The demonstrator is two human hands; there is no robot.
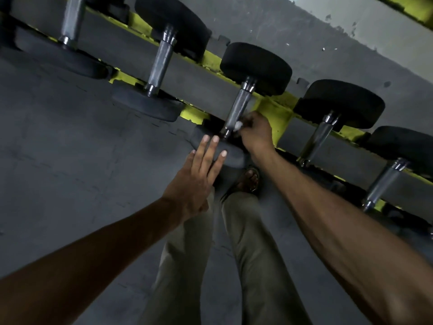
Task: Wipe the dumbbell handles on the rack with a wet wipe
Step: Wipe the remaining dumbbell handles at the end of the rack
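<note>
Grey gym flooring lies under the yellow rack, where the right hand, fingers curled, holds a soft wet wipe against the low end of a stiff steel dumbbell handle. The left hand rests straight fingers on its heavy-looking rubber head, probably to steady it.

We wear loose khaki-grey trousers and a dark strapped sandal on the one foot in view. Our forearms are bare, and the left hand shows short, pale nails.
</note>
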